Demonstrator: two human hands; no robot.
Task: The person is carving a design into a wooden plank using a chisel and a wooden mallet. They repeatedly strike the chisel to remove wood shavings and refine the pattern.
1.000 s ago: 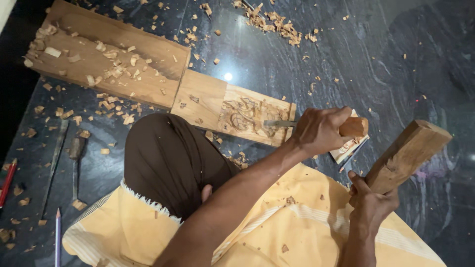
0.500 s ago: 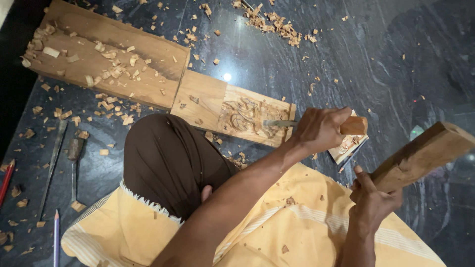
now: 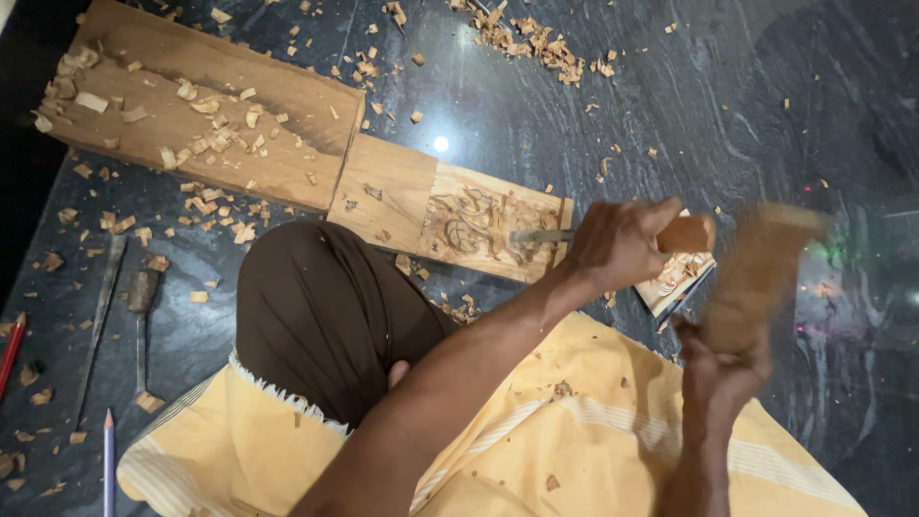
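On the dark polished stone floor (image 3: 670, 115), a carved wooden panel (image 3: 479, 225) lies flat, its pale relief pattern facing up, butted against a longer, darker plank (image 3: 211, 115) strewn with wood chips (image 3: 206, 144). The left hand (image 3: 617, 244) is clenched around the wooden handle of a chisel (image 3: 574, 235), whose steel blade lies nearly level with its tip on the panel's carving near the right edge. The right hand (image 3: 723, 369) grips the lower end of a wooden mallet (image 3: 761, 278), which is blurred and stands just beside the chisel's handle end; whether they touch cannot be told. Beneath the chisel handle lies a small rectangular card (image 3: 678, 278) with a pale ornamental drawing. A brown-clad knee (image 3: 316, 316) and yellow cloth (image 3: 593, 450) fill the foreground. At far left lie two slim metal tools (image 3: 120, 306), a red pencil (image 3: 11, 349) and a blue pencil (image 3: 107, 460).
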